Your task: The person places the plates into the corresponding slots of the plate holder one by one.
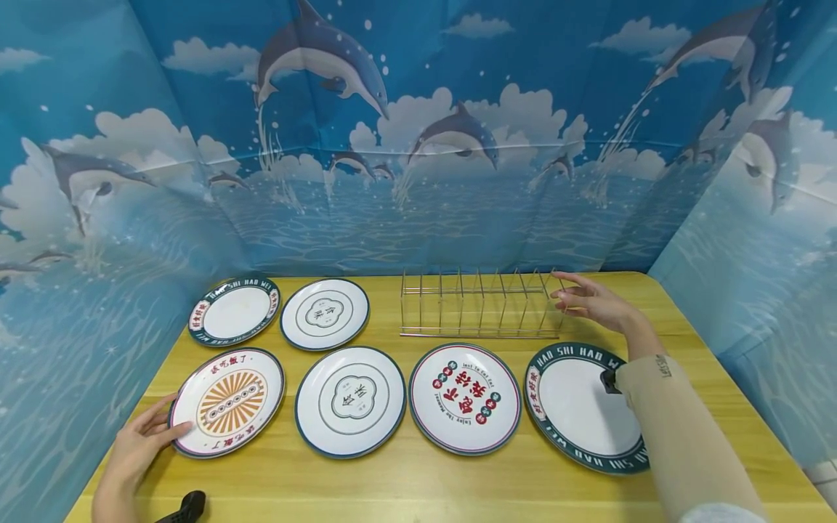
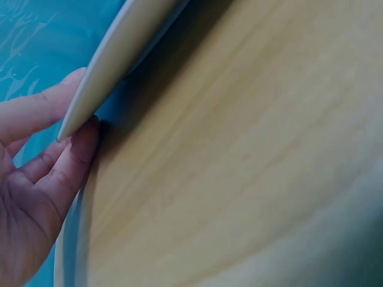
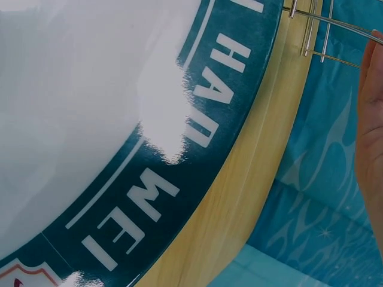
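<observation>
My left hand (image 1: 140,436) pinches the left rim of a white plate (image 1: 232,399) with an orange sunburst and red characters. In the left wrist view, thumb and fingers lie on opposite faces of this plate (image 2: 108,66), its edge raised off the wood. At the back right, my right hand (image 1: 598,301) holds the right end of a wire dish rack (image 1: 480,336), fingers at its end wires. Below the right forearm lies a large green-rimmed plate (image 1: 582,399), which fills much of the right wrist view. Only part of the right hand (image 3: 371,131) shows there.
Beside the sunburst plate are a plate with a flower-shaped outline (image 1: 353,428) and a plate with red characters (image 1: 458,436). Behind them lie a smaller green-rimmed plate (image 1: 235,316) and another flower-outline plate (image 1: 325,334). A dolphin-print cloth (image 1: 431,232) encloses the wooden table (image 1: 458,494).
</observation>
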The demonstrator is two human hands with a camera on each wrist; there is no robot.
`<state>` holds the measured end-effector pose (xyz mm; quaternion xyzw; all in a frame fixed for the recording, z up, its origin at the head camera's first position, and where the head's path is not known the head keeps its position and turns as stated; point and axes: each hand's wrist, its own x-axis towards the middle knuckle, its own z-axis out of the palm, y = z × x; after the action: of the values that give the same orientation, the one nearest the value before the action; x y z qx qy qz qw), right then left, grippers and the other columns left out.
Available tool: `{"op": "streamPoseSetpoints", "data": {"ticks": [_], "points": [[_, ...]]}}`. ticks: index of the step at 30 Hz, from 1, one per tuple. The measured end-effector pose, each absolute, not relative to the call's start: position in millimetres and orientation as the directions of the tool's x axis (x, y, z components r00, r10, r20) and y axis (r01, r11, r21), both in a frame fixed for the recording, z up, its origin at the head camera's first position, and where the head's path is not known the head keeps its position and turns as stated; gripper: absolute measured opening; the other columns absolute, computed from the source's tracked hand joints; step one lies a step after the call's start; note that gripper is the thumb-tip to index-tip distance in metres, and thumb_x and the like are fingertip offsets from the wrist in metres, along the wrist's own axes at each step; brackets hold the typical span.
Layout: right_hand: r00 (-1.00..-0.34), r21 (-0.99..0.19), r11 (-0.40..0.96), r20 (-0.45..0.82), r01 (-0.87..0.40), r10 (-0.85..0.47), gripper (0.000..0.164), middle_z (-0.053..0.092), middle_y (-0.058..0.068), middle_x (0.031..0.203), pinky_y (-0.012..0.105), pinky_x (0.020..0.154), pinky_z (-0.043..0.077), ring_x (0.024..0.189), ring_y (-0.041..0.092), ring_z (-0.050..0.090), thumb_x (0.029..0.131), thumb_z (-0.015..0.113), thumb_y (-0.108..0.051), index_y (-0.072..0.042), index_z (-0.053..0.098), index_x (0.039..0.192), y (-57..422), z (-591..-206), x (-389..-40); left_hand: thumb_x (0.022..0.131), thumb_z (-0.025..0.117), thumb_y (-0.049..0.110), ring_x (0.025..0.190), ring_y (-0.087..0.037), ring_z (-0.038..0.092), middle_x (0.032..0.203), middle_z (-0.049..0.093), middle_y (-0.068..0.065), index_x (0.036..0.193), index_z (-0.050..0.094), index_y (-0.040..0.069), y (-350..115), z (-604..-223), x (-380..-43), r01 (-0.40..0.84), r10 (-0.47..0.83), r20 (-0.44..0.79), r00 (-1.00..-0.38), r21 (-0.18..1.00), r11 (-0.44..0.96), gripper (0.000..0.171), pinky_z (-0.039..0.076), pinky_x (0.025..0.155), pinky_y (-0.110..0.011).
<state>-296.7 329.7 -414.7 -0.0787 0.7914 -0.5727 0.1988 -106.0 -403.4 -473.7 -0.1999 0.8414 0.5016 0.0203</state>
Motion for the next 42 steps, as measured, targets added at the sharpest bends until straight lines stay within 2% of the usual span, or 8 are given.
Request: {"op": "streamPoseSetpoints", "data": {"ticks": [5, 9, 15, 17, 22, 26, 33, 42], "points": [[-0.909, -0.937, 0.335, -0.226, 0.104, -0.350, 0.068, 0.032, 0.026, 0.136, 0.048, 0.103, 0.035, 0.121, 0.041, 0.039, 0.094, 0.050, -0.027, -0.013, 0.010, 0.148, 330.4, -416.4, -296.7, 0.076, 0.075, 0.025, 0.075, 0.013, 0.049, 0.083, 0.048, 0.027, 0.135, 0.042, 0.035, -405.7, -475.5, -106.0, -0.344, -0.311, -0.223, -0.924, 0.838, 0.423, 0.068, 0.043, 0.066, -0.006], [-0.911, -0.937, 0.334, -0.222, 0.101, -0.347, 0.068, 0.033, 0.026, 0.135, 0.047, 0.102, 0.036, 0.120, 0.038, 0.042, 0.094, 0.050, -0.028, -0.013, 0.011, 0.148, 330.9, -417.3, -296.9, 0.078, 0.074, 0.025, 0.077, 0.015, 0.047, 0.085, 0.046, 0.029, 0.135, 0.042, 0.037, -407.6, -476.6, -106.8, -0.336, -0.289, -0.232, -0.929, 0.855, 0.394, 0.066, 0.043, 0.068, -0.005], [-0.909, -0.938, 0.330, -0.226, 0.106, -0.350, 0.067, 0.033, 0.025, 0.136, 0.049, 0.103, 0.034, 0.118, 0.034, 0.045, 0.094, 0.050, -0.028, -0.015, 0.011, 0.148, 331.3, -417.8, -298.1, 0.080, 0.071, 0.013, 0.081, 0.006, 0.054, 0.094, 0.046, 0.019, 0.121, 0.052, 0.046, -409.8, -479.0, -105.5, -0.310, -0.210, -0.278, -0.937, 0.940, 0.141, 0.056, 0.051, 0.070, -0.015], [-0.907, -0.940, 0.325, -0.225, 0.106, -0.355, 0.067, 0.032, 0.025, 0.136, 0.051, 0.104, 0.032, 0.119, 0.035, 0.044, 0.095, 0.050, -0.028, -0.015, 0.011, 0.148, 331.3, -417.8, -298.5, 0.081, 0.069, 0.007, 0.081, 0.000, 0.057, 0.097, 0.045, 0.013, 0.119, 0.055, 0.044, -409.6, -479.8, -105.1, -0.290, -0.180, -0.279, -0.943, 0.956, 0.040, 0.055, 0.053, 0.071, -0.019], [-0.906, -0.945, 0.311, -0.221, 0.106, -0.362, 0.067, 0.031, 0.027, 0.136, 0.054, 0.105, 0.028, 0.119, 0.037, 0.043, 0.095, 0.049, -0.027, -0.013, 0.010, 0.148, 330.5, -416.9, -298.4, 0.086, 0.060, -0.001, 0.084, -0.006, 0.061, 0.097, 0.056, 0.018, 0.121, 0.055, 0.042, -409.6, -480.5, -104.5, -0.247, -0.064, -0.256, -0.965, 0.961, -0.121, 0.056, 0.055, 0.072, -0.023], [-0.906, -0.943, 0.313, -0.224, 0.109, -0.360, 0.067, 0.031, 0.026, 0.136, 0.054, 0.105, 0.028, 0.120, 0.037, 0.043, 0.095, 0.049, -0.027, -0.013, 0.010, 0.148, 330.5, -416.2, -297.3, 0.089, 0.052, -0.005, 0.087, -0.010, 0.063, 0.099, 0.064, 0.010, 0.122, 0.054, 0.041, -410.4, -481.2, -104.1, -0.225, 0.051, -0.219, -0.974, 0.950, -0.215, 0.056, 0.055, 0.074, -0.024], [-0.904, -0.944, 0.309, -0.231, 0.118, -0.360, 0.068, 0.030, 0.027, 0.137, 0.050, 0.104, 0.032, 0.119, 0.033, 0.045, 0.094, 0.050, -0.029, -0.016, 0.011, 0.148, 332.2, -417.8, -297.9, 0.093, 0.038, -0.010, 0.093, -0.015, 0.063, 0.110, 0.061, 0.008, 0.131, 0.047, 0.036, -411.4, -485.8, -102.6, -0.177, 0.226, -0.102, -0.969, 0.924, -0.340, 0.060, 0.054, 0.078, -0.026], [-0.907, -0.948, 0.295, -0.224, 0.118, -0.357, 0.068, 0.028, 0.029, 0.137, 0.055, 0.106, 0.026, 0.120, 0.038, 0.042, 0.095, 0.049, -0.028, -0.013, 0.010, 0.148, 330.9, -417.0, -297.2, 0.092, 0.027, -0.017, 0.094, -0.023, 0.063, 0.114, 0.059, -0.002, 0.139, 0.039, 0.029, -403.8, -487.5, -106.2, -0.048, 0.261, 0.102, -0.960, 0.858, -0.512, 0.067, 0.055, 0.078, -0.035]]}}
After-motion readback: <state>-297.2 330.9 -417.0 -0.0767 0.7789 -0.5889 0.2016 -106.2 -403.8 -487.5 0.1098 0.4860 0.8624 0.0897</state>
